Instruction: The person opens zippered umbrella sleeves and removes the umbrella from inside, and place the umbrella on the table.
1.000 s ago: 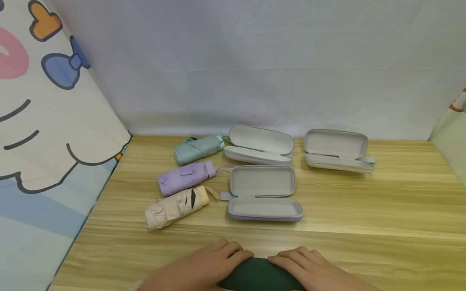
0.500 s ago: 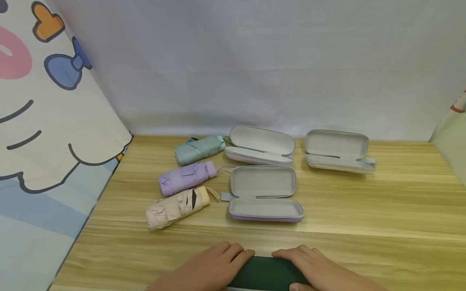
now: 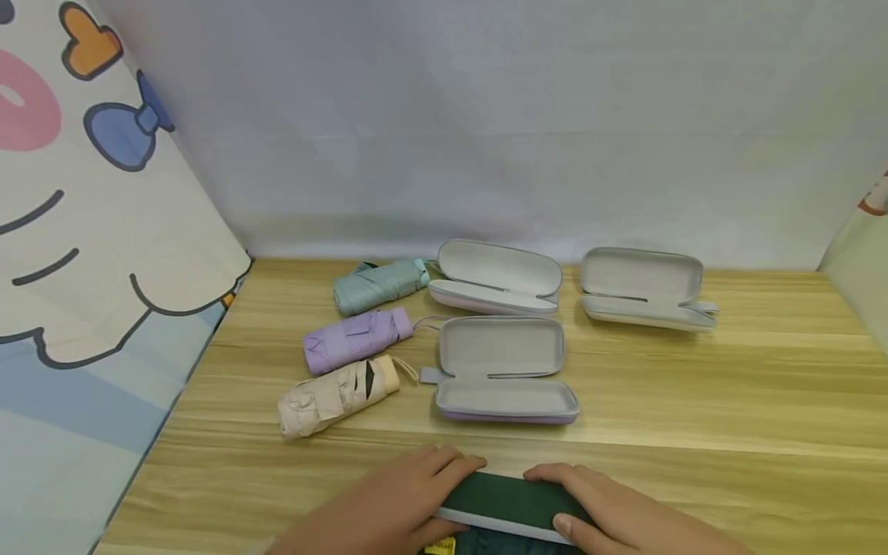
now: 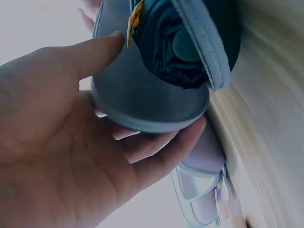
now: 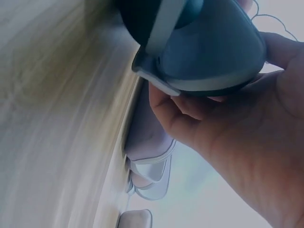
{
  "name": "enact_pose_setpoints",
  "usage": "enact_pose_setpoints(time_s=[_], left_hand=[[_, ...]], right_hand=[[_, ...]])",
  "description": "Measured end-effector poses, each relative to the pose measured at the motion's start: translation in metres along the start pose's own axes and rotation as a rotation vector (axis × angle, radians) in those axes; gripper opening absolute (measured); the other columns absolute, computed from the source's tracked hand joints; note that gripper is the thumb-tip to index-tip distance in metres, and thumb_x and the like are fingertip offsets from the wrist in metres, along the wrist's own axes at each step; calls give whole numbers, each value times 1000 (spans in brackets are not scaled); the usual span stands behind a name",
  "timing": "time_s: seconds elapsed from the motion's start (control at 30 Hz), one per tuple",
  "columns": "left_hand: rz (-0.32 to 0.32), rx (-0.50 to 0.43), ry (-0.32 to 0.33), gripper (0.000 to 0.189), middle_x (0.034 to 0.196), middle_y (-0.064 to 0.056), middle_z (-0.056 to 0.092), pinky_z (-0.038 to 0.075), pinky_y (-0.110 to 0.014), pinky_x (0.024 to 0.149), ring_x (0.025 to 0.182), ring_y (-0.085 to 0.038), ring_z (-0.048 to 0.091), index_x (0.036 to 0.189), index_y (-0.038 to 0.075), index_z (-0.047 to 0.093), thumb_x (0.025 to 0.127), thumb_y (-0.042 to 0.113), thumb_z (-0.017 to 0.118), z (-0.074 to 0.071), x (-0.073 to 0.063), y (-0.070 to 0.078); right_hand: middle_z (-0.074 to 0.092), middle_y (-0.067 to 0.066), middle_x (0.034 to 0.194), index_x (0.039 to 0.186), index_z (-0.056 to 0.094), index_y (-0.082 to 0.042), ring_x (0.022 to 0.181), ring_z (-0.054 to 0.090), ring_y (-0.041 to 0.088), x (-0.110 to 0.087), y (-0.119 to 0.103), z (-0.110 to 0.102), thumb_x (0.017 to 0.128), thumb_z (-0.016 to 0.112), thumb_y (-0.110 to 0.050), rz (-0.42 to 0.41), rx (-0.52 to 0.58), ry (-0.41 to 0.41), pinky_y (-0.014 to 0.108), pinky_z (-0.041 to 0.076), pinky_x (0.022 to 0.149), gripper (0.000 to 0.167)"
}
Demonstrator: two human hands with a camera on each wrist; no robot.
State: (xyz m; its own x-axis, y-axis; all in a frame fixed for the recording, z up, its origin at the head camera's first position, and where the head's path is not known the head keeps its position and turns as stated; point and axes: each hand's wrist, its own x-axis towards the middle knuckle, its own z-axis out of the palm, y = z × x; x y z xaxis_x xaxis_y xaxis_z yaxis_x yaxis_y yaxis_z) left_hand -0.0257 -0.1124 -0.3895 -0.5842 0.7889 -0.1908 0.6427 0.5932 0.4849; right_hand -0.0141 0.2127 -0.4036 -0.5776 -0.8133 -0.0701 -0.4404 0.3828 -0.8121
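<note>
At the near edge of the head view, both hands hold the lid of a dark green zip case (image 3: 513, 496) with a pale rim. My left hand (image 3: 395, 497) grips the lid's left end, its thumb at the rim and its fingers behind. The right hand (image 3: 610, 505) holds the other end, thumb on the front edge. Below the lid shows a folded dark green umbrella (image 3: 509, 543) with a yellow label (image 3: 440, 546). In the left wrist view, the rolled umbrella (image 4: 159, 52) lies in the lower half, and the grey-lined lid (image 4: 142, 102) stands raised.
Three folded umbrellas, teal (image 3: 381, 285), purple (image 3: 357, 339) and beige (image 3: 336, 397), lie left on the wooden table (image 3: 694, 408). Beyond the hands are three unzipped cases: a purple one (image 3: 502, 347), a pale one (image 3: 496, 266) and a cream one (image 3: 641, 277). A white cloth hangs behind.
The green lid has shifted away from the body, carried by both hands. Its pale rim and the dark umbrella with its yellow label have come into view below it.
</note>
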Motion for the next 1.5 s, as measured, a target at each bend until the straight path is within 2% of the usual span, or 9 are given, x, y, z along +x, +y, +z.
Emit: enact_pose_setpoints(time_s=[0.23, 0.3, 0.43, 0.53, 0.7, 0.9, 1.03, 1.27, 1.5], left_hand=[[-33, 0, 57, 54, 148, 7, 56, 53, -35, 105, 128, -9, 56, 155, 20, 47, 107, 44, 57, -17, -8, 6], [43, 46, 131, 50, 144, 6, 58, 53, -35, 104, 126, -11, 58, 152, 19, 51, 106, 39, 61, -19, -9, 8], [267, 196, 313, 41, 130, 3, 65, 55, -27, 98, 115, -11, 63, 138, 16, 63, 101, 32, 71, -18, -8, 12], [389, 274, 382, 33, 121, 4, 66, 52, -20, 94, 109, -9, 63, 128, 17, 68, 98, 30, 75, -13, -4, 15], [425, 406, 360, 28, 119, 5, 65, 50, -18, 94, 107, -8, 60, 124, 19, 68, 102, 36, 70, 2, 3, 16], [371, 539, 340, 38, 122, 4, 65, 52, -22, 91, 108, -11, 61, 130, 20, 66, 103, 48, 62, 17, 7, 17], [314, 526, 285, 41, 125, 5, 64, 51, -24, 85, 110, -11, 61, 135, 21, 63, 105, 49, 58, 18, 6, 18], [295, 459, 142, 58, 124, 5, 64, 46, -18, 77, 104, -8, 59, 147, 22, 56, 105, 61, 48, 17, 11, 17], [331, 425, 85, 53, 119, 4, 63, 40, -14, 71, 96, -6, 55, 146, 20, 57, 103, 50, 61, 14, 17, 13]], right_hand=[[58, -8, 142, 153, 43, -26, 126, 58, 5, 2, -1, -2, 113, 45, -22, 48, -99, 79, 28, 54, 98, 40], [61, -10, 138, 149, 48, -28, 122, 60, 4, 3, 1, -2, 113, 45, -22, 67, -128, 121, 29, 55, 95, 36], [67, -12, 127, 140, 56, -27, 109, 63, 0, 4, 7, -2, 112, 48, -17, 63, -174, 220, 28, 57, 85, 30], [71, -9, 121, 135, 61, -22, 102, 65, 0, 6, 11, -1, 109, 53, -11, 23, -233, 296, 27, 57, 80, 29], [75, -6, 122, 133, 65, -18, 105, 71, 5, 5, 13, 0, 107, 57, -12, 30, -319, 357, 28, 60, 82, 28], [78, -2, 112, 128, 67, -17, 96, 73, 7, 5, 20, -2, 103, 64, -12, -23, -392, 407, 27, 60, 75, 26], [78, -2, 110, 126, 68, -15, 95, 75, 9, 6, 23, -2, 101, 67, -12, -58, -450, 437, 25, 60, 74, 26], [75, -7, 119, 130, 67, -17, 104, 72, 6, 5, 19, 0, 97, 71, -5, -22, -487, 441, 24, 59, 81, 36], [74, -7, 123, 133, 67, -18, 109, 71, 7, 6, 18, -1, 96, 70, -1, -28, -426, 416, 26, 59, 85, 41]])
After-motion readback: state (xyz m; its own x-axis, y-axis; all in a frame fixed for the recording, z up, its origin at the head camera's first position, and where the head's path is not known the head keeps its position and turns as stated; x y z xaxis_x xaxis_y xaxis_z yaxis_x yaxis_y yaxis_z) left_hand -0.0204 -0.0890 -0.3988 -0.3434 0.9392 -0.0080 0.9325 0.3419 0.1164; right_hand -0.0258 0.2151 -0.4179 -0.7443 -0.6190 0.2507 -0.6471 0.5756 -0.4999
